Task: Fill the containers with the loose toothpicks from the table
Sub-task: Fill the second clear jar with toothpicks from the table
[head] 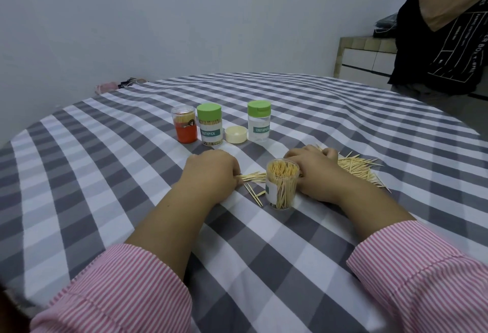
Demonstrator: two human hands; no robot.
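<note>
An open clear container (281, 183), packed with toothpicks, stands upright between my hands. My left hand (211, 171) grips a small bunch of toothpicks (252, 176) lying on the cloth, their tips pointing at the container. My right hand (314, 170) rests curled on the table just right of the container, its fingers over the near end of a loose toothpick pile (359, 170). What its fingers hold is hidden. A few stray toothpicks (254, 195) lie in front of the container.
Behind my hands stand an orange-labelled clear jar (184, 124), a full green-capped toothpick jar (209, 124), a cream lid (235, 134) and an empty green-capped jar (259, 120). A person in a black shirt (443, 42) stands at the far right of the checked tablecloth (105, 174).
</note>
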